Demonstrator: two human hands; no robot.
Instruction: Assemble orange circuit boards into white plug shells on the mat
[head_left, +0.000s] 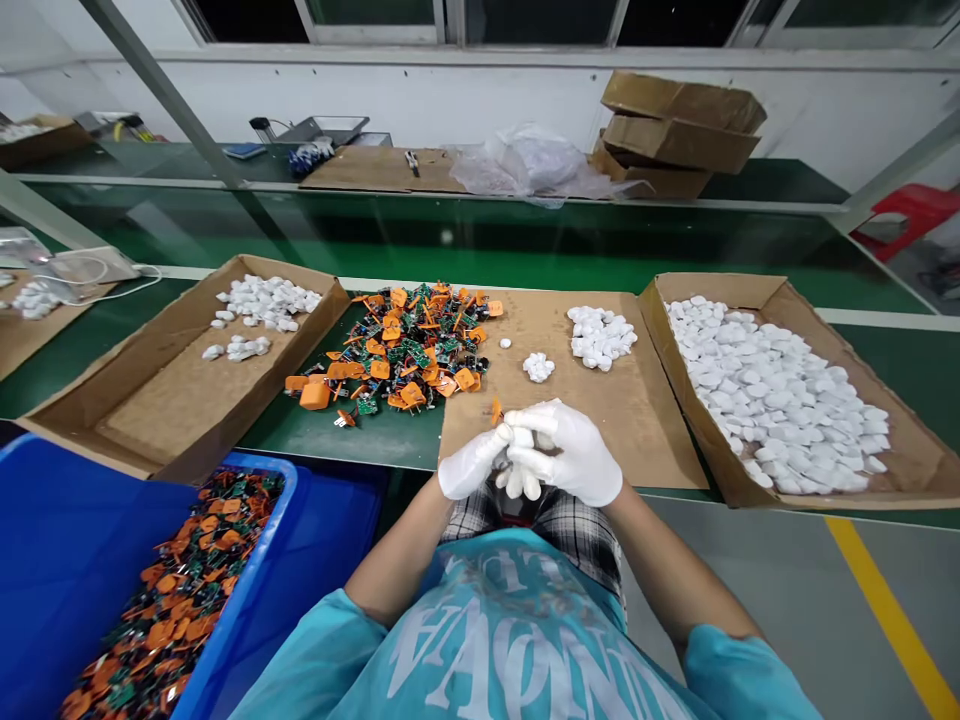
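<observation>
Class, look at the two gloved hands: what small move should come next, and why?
Probably the right hand should steady the orange piece: it shows just beyond the left hand, the two hands are close together, and the gloves hide how firmly anything between them is held.

The one view looks from the person's head, above and just short of the near edge of the desk (315, 440), facing forward and steeply down. The turquoise shirt (450, 640) fills the bottom, nearest of all. The left hand (478, 464) and right hand (576, 455) meet close below, around mid-frame, by that near edge. Past the far edge, the wall (412, 95) and windows (536, 22) lie farthest off, along the top.
</observation>
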